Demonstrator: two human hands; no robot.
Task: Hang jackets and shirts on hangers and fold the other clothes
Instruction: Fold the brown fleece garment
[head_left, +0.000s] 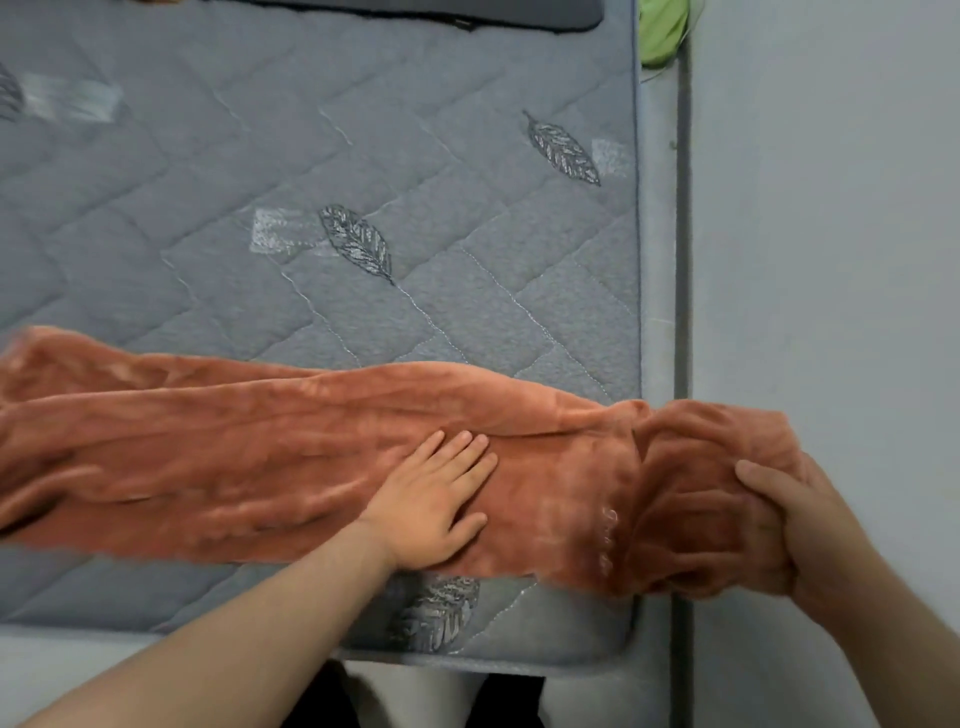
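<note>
Your left hand (434, 499) lies flat, fingers spread, pressing the rust-orange fleece garment (249, 467) that stretches lengthwise across the near part of the grey quilted mattress (363, 171). Your right hand (779, 525) is closed around the garment's bunched end, held just past the mattress's right edge. A green cloth (661, 31) sits at the far right corner.

Garment: rust-orange plush garment (260, 462), velvety, looking like trousers.
Pose: lying lengthwise across the near part of the bed, folded into a long band.
Left end: running out of view, blurred.
Right end: bunching up past the bed's right edge.
Detail: showing small pale embroidered lettering near the right end.
</note>
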